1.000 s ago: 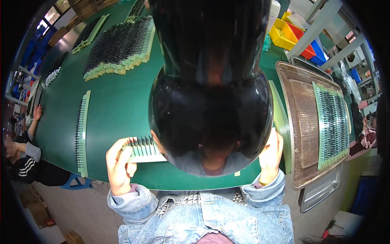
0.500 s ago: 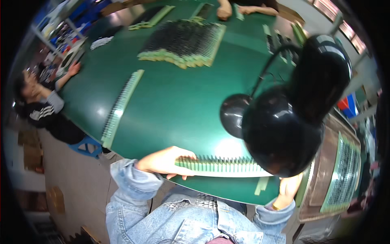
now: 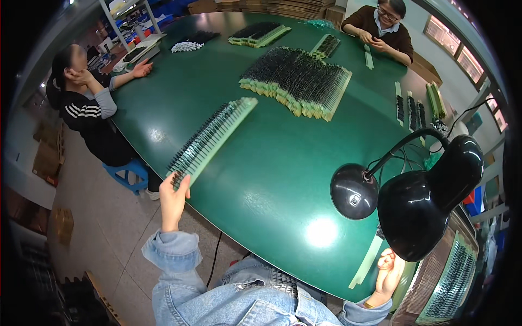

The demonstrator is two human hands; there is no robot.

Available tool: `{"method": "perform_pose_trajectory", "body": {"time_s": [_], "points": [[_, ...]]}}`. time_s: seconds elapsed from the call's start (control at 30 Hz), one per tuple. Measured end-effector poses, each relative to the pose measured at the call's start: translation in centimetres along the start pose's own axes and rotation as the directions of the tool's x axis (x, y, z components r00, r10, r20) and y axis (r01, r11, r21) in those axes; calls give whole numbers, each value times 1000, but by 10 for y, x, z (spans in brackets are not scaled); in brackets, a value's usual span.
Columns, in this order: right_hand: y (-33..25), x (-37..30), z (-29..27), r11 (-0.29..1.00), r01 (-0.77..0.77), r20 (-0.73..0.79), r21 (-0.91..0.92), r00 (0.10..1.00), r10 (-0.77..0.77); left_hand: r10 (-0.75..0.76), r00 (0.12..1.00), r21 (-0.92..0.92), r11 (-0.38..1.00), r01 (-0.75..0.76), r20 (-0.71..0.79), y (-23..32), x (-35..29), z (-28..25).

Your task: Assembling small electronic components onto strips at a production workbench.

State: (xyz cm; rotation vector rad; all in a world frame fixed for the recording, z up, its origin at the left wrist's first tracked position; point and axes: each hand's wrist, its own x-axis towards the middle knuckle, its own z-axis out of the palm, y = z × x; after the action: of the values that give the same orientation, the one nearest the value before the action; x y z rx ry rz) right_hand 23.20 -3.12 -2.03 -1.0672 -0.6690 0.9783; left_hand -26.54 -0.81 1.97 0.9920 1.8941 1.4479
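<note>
Near the table's left front edge, my left hand [image 3: 175, 196] is closed on the near end of a light green strip [image 3: 215, 138] lined with small black pins. The strip slants away across the table, thick enough that I cannot tell whether another lies under it. My right hand [image 3: 389, 273] is at the right front edge, under the lamp head, with its fingers curled together; whatever they may hold is hidden. Just left of it lies another pale green strip [image 3: 367, 263], with a few dark parts at its far end.
A black desk lamp [image 3: 416, 212] leans over the right side. A wide stack of pinned strips [image 3: 296, 81] lies mid-table, with more strips [image 3: 413, 111] at the far right. A tray [image 3: 410, 312] with pinned strips stands beside the table. Two people sit left and opposite.
The pinned strip that stretched between both my hands is now at the left, with my left hand at its near end. My right hand has come off it. My view has shifted.
</note>
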Motion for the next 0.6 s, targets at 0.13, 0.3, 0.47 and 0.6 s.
{"method": "perform_pose_trajectory", "body": {"time_s": [0.13, 0.3, 0.47, 0.6], "points": [[1, 4, 1, 999, -34, -81, -25, 996, 32, 319, 936, 417, 879, -232, -151, -29, 28, 9], [-2, 7, 3, 995, -90, -44, -40, 995, 88, 640, 763, 830, 471, -298, -89, -36, 35, 0], [-8, 0, 10, 977, -37, 173, -209, 982, 74, 598, 769, 858, 497, -133, -226, -26, 31, 2], [-11, -10, 12, 965, 73, 106, -254, 993, -47, 637, 768, 602, 640, -478, -66, 6, 10, 55]]}}
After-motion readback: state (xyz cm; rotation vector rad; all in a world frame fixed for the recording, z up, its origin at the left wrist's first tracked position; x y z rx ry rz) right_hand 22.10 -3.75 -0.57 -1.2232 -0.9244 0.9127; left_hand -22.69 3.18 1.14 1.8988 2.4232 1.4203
